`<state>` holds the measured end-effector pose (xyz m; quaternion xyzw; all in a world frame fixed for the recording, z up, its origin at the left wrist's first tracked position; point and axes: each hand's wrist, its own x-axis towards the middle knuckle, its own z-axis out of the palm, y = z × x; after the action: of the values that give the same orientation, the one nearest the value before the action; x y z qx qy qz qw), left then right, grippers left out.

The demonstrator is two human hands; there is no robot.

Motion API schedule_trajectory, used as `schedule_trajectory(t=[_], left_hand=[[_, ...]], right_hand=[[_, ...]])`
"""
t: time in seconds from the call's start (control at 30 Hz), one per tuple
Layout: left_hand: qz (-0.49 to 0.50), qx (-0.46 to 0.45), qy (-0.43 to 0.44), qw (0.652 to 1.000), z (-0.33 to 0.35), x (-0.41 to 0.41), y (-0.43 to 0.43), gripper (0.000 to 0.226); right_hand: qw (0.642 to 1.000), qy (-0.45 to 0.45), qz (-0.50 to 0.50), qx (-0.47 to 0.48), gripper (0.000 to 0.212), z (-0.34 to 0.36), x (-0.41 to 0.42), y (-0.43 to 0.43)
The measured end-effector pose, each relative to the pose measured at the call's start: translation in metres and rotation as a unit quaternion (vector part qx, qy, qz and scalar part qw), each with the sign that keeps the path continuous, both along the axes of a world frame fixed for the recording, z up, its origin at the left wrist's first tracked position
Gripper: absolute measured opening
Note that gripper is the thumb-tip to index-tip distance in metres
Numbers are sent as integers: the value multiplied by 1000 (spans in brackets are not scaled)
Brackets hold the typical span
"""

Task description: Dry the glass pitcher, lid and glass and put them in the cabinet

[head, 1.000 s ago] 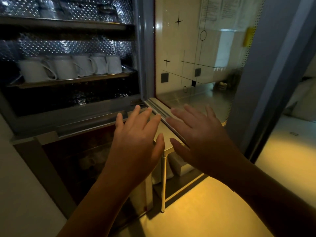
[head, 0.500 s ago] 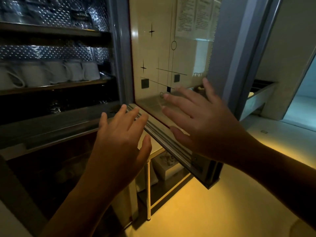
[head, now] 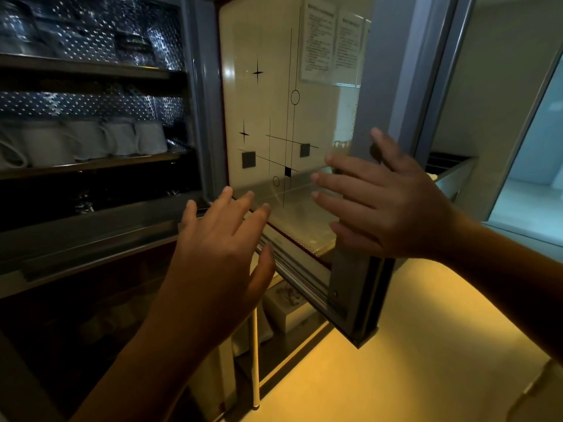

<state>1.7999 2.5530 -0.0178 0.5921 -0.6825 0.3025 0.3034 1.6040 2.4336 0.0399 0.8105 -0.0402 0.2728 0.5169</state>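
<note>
The cabinet (head: 100,229) stands open in front of me, its shelves dim. Its glass door (head: 274,123), printed with black lines, stars and squares, swings out to the right. My right hand (head: 387,205) is spread flat with straight fingers against the door's right frame. My left hand (head: 219,248) hovers open below the door's lower left corner, fingers spread, holding nothing. Glassware glints on the dark lower shelf (head: 82,202); I cannot tell pitcher, lid or glass apart there.
White mugs (head: 85,141) line the middle shelf, upside down. Shiny items sit on the top shelf (head: 91,41). A white table leg (head: 255,357) and boxes stand below the door. A yellow-lit floor (head: 396,345) spreads to the right, with a steel counter (head: 451,175) behind.
My right hand rose and moved right along the glass door to its frame. The view turned right, shifting the shelves leftward. My left hand stayed open near the door's lower corner.
</note>
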Motion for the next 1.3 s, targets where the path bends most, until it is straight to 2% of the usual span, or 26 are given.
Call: schedule_trajectory(t=[0.3,0.93,1.17,1.3], left_hand=[[8,1,-4,1000,-1,-1,4,47],[103,-26,12,994,-1,44,68,44],[131,-36,4,991,-4,57,85,44],[145,-37,7,989,-4,64,93,45]], right_hand=[[996,-13,86,-10,32,-3,12,-2],[991,-3,131,-7,38,-4,78,55],[982,10,185,38,37,-3,102,81],[982,22,184,43,37,-2,100,84]])
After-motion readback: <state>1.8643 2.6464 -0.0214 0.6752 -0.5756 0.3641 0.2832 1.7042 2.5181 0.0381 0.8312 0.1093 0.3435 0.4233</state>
